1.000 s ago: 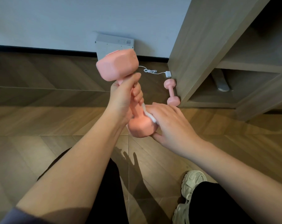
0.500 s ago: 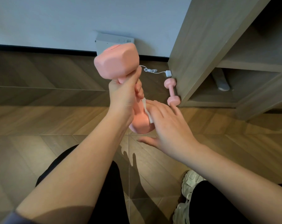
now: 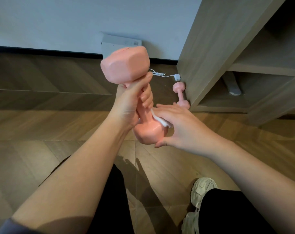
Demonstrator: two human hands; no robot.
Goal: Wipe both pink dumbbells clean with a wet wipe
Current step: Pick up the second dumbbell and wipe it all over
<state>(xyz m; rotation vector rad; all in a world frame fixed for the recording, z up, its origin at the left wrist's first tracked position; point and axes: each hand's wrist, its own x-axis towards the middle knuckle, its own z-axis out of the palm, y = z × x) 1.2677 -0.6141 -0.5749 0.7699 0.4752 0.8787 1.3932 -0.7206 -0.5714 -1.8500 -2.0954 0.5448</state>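
The wooden floor (image 3: pixel 42 125) spread out below both my hands, and a wooden shelf unit (image 3: pixel 211 48) stood beyond my right hand and off to its right. My left hand (image 3: pixel 131 105) was curled tight round the handle of a pink dumbbell (image 3: pixel 124 65), holding it nearly upright, one head above my fist and the other below it. My right hand (image 3: pixel 182 127) lay against that lower head with the fingers fairly straight across its upper side and the thumb touching its underside. A pale shoe (image 3: pixel 200 188) sat on the floor beneath my right forearm. The other dumbbell (image 3: pixel 181 95) lay on the floor just past my right fingertips, against the foot of the shelf unit. The wet wipe (image 3: pixel 161 119) was pressed flat between my right fingers and the lower head.
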